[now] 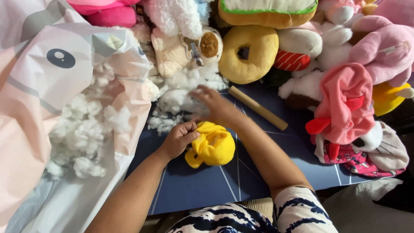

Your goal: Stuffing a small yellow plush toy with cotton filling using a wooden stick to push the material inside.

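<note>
Head view. Dark blue mat (207, 185) with thin pale lines covers the work surface; soft toys are heaped along its far and right edges.

Left hand (179, 139): fingers curled shut, pinching the upper edge of a yellow plush toy (213, 149). Toy is one piece, fleecy, limp and crumpled, with an opening gaping at the top. It lies on the mat just right of the left hand, touching it, and below the right hand.

Right hand (211, 103): blurred, fingers spread and reaching into a mound of white stuffing (183, 92). Whether it has grasped any I cannot tell. Stuffing is fluffy, in loose clumps.

More white stuffing (86, 129) fills a large pink and grey plastic bag (34, 86), glossy and creased, at left.

One wooden stick (258, 108), smooth, round and pale, lies slantwise on the mat, just right of the right forearm.

Behind: one yellow plush ring (258, 51), doughnut-shaped; one cream plush dog (181, 49) with a brown ear; one plush sandwich (267, 13), tan with a green edge. At right, one pink and red plush (345, 103), floppy, rests over a white plush (384, 151). One pink plush (384, 47) sits at far right.
</note>
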